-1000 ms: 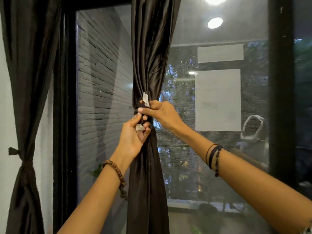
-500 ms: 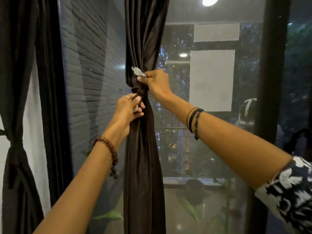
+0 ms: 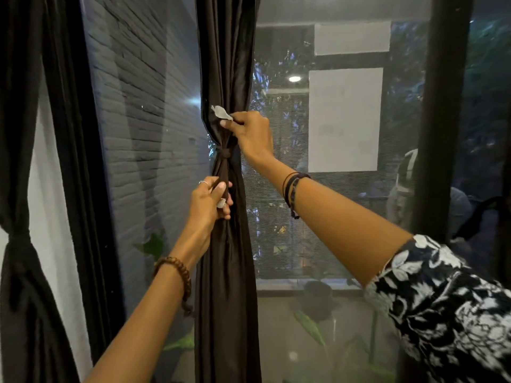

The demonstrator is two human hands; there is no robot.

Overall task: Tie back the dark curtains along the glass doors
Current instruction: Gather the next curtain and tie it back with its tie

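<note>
Step in hand: cinching the knot [image 3: 225, 153] of the tie-back around the gathered middle curtain [image 3: 226, 64], judged from the two ends drawn in opposite directions.
Curtain position: hangs bunched in front of the glass door [image 3: 318, 217], between the brick wall [image 3: 143, 106] and the dark door frame [image 3: 442, 106]; the knot sits at its narrowest point.
Right hand [image 3: 253, 134]: fingers closed, pinching the upper tie end with its pale tag [image 3: 220, 111], just above the knot.
Left hand [image 3: 211, 201]: fingers closed around the lower tie end, just below the knot, with a second pale tag [image 3: 221, 203] showing at the fingertips.
Technique: pull both ends evenly and in line with the knot; uneven pull likely skews it.
Check: folds should stay gathered inside the loop, none escaping.
Risk: smooth fabric may let the knot slip; a second throw seems advisable.
Other curtain [image 3: 19, 258]: at the far left, already tied.
</note>
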